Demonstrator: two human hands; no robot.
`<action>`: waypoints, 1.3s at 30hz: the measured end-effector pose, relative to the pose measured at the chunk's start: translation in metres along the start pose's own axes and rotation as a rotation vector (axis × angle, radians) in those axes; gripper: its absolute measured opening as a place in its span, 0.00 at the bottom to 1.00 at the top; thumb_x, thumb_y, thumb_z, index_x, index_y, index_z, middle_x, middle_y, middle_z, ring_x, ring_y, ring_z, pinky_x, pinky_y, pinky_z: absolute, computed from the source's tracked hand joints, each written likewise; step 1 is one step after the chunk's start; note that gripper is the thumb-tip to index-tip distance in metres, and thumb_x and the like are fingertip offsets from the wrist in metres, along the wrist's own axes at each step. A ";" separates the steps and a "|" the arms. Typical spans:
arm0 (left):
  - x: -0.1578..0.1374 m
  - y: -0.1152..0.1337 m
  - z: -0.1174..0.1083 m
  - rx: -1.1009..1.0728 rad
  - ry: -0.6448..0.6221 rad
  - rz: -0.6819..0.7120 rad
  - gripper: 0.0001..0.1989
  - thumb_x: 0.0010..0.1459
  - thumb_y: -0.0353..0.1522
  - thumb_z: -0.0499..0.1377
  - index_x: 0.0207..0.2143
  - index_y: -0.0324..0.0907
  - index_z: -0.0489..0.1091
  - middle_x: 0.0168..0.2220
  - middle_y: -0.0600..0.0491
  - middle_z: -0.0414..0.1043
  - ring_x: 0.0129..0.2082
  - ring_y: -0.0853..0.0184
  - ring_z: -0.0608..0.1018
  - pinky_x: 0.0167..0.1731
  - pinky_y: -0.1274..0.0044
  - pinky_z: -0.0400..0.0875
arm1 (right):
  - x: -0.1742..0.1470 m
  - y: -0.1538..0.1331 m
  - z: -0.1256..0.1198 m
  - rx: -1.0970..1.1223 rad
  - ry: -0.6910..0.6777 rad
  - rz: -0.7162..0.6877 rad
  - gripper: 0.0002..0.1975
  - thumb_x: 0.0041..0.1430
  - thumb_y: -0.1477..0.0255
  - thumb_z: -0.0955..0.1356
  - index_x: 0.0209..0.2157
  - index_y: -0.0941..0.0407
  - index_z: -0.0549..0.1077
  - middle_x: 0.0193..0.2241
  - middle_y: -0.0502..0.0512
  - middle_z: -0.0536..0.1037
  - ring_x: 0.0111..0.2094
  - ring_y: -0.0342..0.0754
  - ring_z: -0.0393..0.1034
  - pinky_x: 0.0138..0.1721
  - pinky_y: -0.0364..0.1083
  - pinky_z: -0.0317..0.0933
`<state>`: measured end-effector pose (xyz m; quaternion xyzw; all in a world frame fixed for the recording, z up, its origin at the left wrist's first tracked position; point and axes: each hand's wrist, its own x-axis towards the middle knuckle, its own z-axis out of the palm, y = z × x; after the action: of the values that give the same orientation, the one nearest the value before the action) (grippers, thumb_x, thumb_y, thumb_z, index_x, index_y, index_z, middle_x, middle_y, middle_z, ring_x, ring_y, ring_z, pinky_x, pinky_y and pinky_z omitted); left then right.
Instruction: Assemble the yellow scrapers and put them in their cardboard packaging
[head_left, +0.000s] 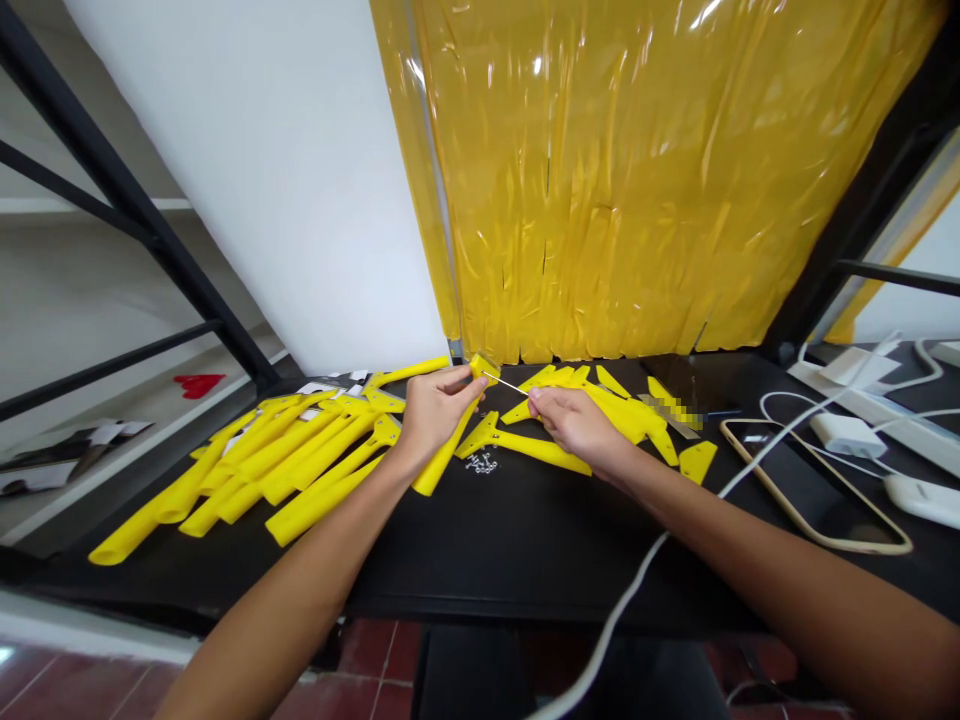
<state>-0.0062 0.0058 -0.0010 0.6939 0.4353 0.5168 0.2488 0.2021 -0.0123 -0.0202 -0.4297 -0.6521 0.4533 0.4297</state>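
Forearms (300,570), left hand (439,402) pinched on yellow handle (445,456), right hand (576,417) closed round metal rod (508,385)

The right hand (576,425) hides one end of the thin metal rod (507,384)

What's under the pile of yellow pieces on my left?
Black tabletop shows around the yellow pieces, with white patches peeking through gaps; what lies beneath the pile is covered.
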 end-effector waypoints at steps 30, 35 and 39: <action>0.016 -0.007 -0.047 0.907 0.099 0.248 0.15 0.64 0.33 0.58 0.52 0.48 0.74 0.49 0.48 0.78 0.41 0.58 0.80 0.42 0.68 0.73 | -0.002 0.002 -0.001 -0.400 -0.074 -0.245 0.14 0.70 0.64 0.57 0.37 0.54 0.69 0.32 0.54 0.73 0.33 0.47 0.67 0.35 0.46 0.59; 0.023 -0.023 -0.082 1.262 0.040 -0.131 0.19 0.62 0.29 0.54 0.55 0.46 0.71 0.49 0.40 0.72 0.42 0.47 0.79 0.39 0.60 0.71 | -0.002 0.011 0.002 -1.002 -0.121 -0.278 0.17 0.64 0.60 0.65 0.48 0.56 0.72 0.42 0.62 0.80 0.45 0.58 0.72 0.49 0.54 0.58; 0.023 -0.031 -0.095 1.318 -0.042 -0.327 0.22 0.61 0.26 0.52 0.57 0.43 0.70 0.50 0.34 0.67 0.45 0.40 0.77 0.38 0.55 0.71 | 0.000 0.013 0.003 -1.144 -0.168 -0.211 0.21 0.63 0.56 0.65 0.45 0.58 0.76 0.43 0.66 0.81 0.46 0.62 0.73 0.49 0.56 0.58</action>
<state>-0.1038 0.0313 0.0183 0.6359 0.7537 0.0857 -0.1425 0.2011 -0.0107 -0.0331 -0.4886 -0.8641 0.0166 0.1194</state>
